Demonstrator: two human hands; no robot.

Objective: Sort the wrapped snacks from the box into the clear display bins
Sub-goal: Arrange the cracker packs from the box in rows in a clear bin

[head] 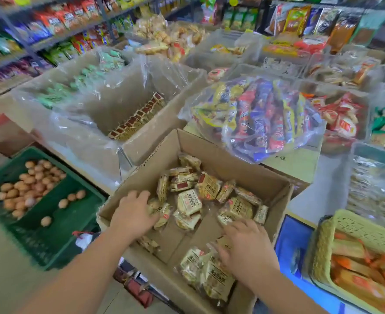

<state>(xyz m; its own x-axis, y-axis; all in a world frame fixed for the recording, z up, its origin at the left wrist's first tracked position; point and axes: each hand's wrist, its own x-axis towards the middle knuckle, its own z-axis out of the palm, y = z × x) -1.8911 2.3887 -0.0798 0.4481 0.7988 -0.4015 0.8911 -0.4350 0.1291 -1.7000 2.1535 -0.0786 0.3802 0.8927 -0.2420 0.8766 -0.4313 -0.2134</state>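
Observation:
An open cardboard box (218,152) in front of me holds several yellowish wrapped snacks (189,201) with red labels. My left hand (133,213) reaches into the box's left side, fingers curled over a wrapped snack (162,215) there. My right hand (247,242) is in the box's near right part, fingers spread down onto a pile of the same snacks (209,273). Behind the box stands a plastic-lined bin (110,103) with a row of the same red-labelled snacks (137,117) stacked along its right side.
A green crate (58,227) of eggs sits at the left. A clear bag of colourful snack packs (257,118) lies behind the box on the right. A woven basket (327,241) with orange packs is at the near right. Shelves and other bins fill the back.

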